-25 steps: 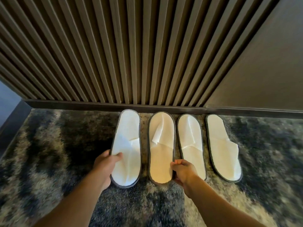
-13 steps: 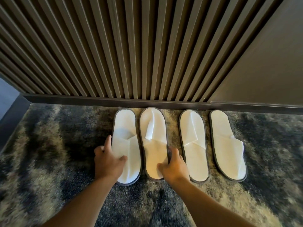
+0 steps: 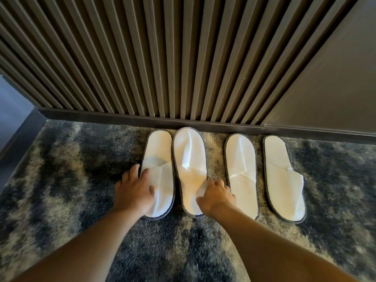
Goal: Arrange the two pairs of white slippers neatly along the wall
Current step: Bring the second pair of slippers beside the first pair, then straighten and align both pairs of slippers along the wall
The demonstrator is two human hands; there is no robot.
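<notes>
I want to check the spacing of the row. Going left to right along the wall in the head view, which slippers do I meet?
Far-left slipper, under the left hand → second slipper, under the right hand → a wider strip of carpet → third slipper → far-right slipper.

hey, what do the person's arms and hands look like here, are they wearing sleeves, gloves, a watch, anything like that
Both arms are bare from where they enter the frame down to the wrist: no sleeves show. The left hand and the right hand are bare as well, with no gloves. No watch, bracelet or ring is visible on either, though the fingers are slightly blurred, so a thin ring could be missed. No markings show on either forearm.
</notes>
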